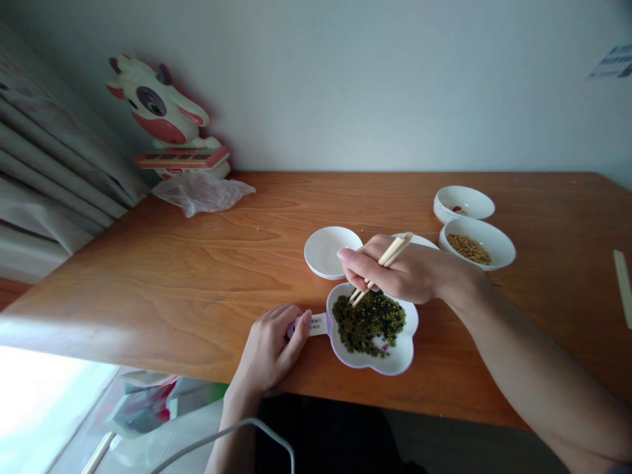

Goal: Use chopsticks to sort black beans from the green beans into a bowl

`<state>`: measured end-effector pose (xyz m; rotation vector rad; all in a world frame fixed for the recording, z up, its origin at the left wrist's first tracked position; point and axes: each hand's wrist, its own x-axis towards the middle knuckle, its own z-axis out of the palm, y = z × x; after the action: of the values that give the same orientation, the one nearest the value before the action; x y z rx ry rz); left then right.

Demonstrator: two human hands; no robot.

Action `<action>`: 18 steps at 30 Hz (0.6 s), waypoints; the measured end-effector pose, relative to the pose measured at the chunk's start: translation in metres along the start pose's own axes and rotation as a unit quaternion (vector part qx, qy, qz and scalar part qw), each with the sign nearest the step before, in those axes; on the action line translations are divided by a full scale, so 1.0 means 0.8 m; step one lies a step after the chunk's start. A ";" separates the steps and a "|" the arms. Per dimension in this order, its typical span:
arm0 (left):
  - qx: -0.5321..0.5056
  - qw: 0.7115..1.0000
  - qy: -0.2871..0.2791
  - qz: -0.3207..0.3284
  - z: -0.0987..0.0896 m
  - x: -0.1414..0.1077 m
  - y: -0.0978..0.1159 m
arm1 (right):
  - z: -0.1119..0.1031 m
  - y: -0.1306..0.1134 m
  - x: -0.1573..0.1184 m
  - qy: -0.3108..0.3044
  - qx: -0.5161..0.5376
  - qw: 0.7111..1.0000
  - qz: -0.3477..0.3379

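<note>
My left hand (271,345) is closed around the handle of a white, purple-rimmed scoop dish (407,359) near the table's front edge. Small green and dark beans (368,322) lie in the dish. A pair of wooden chopsticks (392,253) is held in my right hand (395,266), with the tips down among the beans at the dish's back left. Just behind the dish stands a white bowl (326,253), partly covered by my right fingers. Another white bowl (417,241) is mostly hidden behind my right hand.
At the right stand a bowl of tan beans (469,249) and a bowl with a few bits inside (464,201). A cow-shaped toy keyboard (172,125) and a crumpled plastic bag (202,193) sit at the back left. A pale strip (623,286) lies at the far right.
</note>
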<state>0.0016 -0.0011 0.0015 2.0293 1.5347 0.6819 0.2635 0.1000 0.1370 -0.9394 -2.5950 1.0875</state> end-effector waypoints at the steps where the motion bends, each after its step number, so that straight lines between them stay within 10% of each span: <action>1: 0.001 1.000 0.001 0.000 0.000 0.000 0.000 | 0.000 0.000 0.000 -0.002 0.002 1.000 0.001; 18: 0.007 1.000 0.002 0.004 0.000 0.001 0.002 | 0.005 0.006 0.004 0.002 0.006 1.000 -0.017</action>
<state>0.0029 -0.0009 0.0029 2.0468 1.5379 0.6804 0.2619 0.1026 0.1305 -0.8896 -2.5878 1.0897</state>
